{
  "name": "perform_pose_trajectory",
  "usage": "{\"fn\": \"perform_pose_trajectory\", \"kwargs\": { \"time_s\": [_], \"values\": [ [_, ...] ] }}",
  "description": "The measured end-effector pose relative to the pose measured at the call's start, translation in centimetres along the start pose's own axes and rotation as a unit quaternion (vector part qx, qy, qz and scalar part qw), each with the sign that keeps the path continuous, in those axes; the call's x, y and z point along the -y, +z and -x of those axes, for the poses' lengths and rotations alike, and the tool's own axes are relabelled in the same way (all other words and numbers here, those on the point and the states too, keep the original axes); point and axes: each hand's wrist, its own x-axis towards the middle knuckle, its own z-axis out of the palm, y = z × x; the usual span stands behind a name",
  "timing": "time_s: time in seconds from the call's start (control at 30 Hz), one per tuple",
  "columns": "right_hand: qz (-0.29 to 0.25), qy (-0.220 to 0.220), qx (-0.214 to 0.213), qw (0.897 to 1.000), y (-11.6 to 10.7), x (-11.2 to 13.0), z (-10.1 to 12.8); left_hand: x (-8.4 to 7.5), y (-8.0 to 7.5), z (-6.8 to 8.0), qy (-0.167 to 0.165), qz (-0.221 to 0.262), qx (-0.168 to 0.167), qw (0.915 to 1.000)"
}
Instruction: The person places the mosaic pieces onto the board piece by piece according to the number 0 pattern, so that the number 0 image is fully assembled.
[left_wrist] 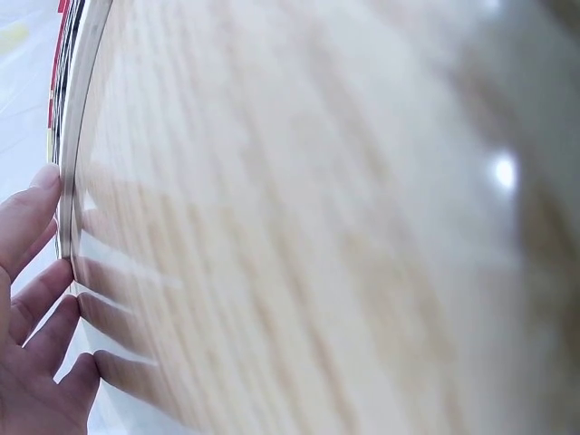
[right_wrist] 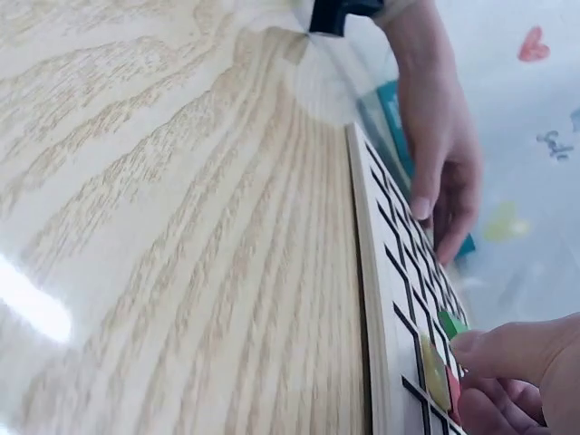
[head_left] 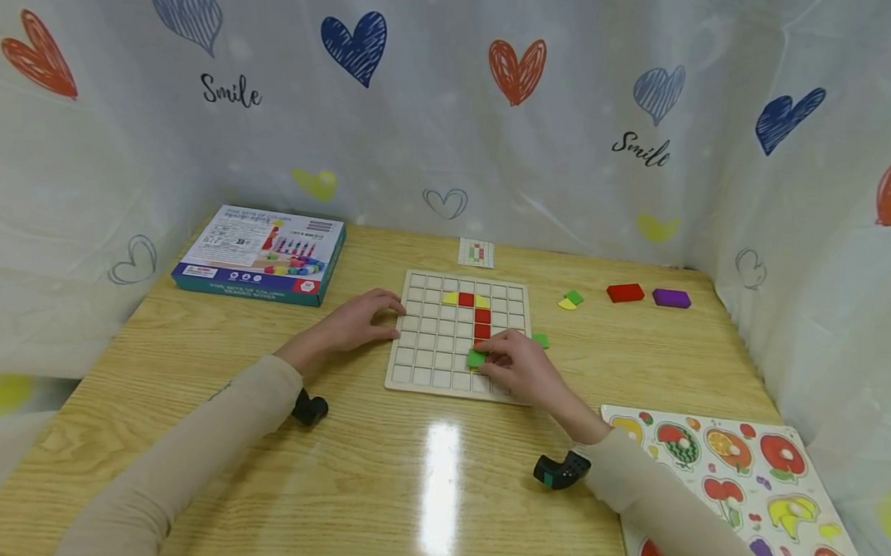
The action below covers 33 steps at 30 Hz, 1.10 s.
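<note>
A wooden grid board [head_left: 425,338] lies on the table, with red square tiles [head_left: 483,316] in a column and yellow pieces [head_left: 450,298] near its upper cells. My left hand [head_left: 361,320] rests its fingertips along the board's left edge; in the left wrist view the fingers are spread and the thumb touches the rim. Over the lower middle of the grid, my right hand [head_left: 520,366] pinches a green tile [head_left: 476,359] between thumb and fingers. In the right wrist view a yellow piece [right_wrist: 435,372] lies in the grid beside that hand. Another green tile [head_left: 541,340] lies at the board's right edge.
A small pattern card [head_left: 476,253] lies behind the board. To the right are green and yellow pieces [head_left: 570,300], a red block [head_left: 626,293] and a purple block [head_left: 672,299]. A boxed toy [head_left: 260,253] sits at back left, a fruit puzzle board [head_left: 750,482] under the right forearm.
</note>
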Motion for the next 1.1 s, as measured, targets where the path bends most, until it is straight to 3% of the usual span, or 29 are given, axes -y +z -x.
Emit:
{"fn": "perform_pose_trajectory", "kwargs": {
  "time_s": [0.23,0.8,1.1],
  "values": [
    [0.017,-0.003,0.015,1.000,0.9,0.8,-0.6,0.2,0.1,-0.1,0.002,-0.001,0.001,1.0000],
    [0.055,-0.044,0.005,0.998,1.7,0.5,-1.1,0.1,-0.1,0.0,-0.009,-0.001,0.004,1.0000],
    [0.047,-0.039,-0.010,0.998,1.7,0.1,-1.0,0.3,0.0,-0.1,0.000,0.001,0.002,1.0000]
  ]
}}
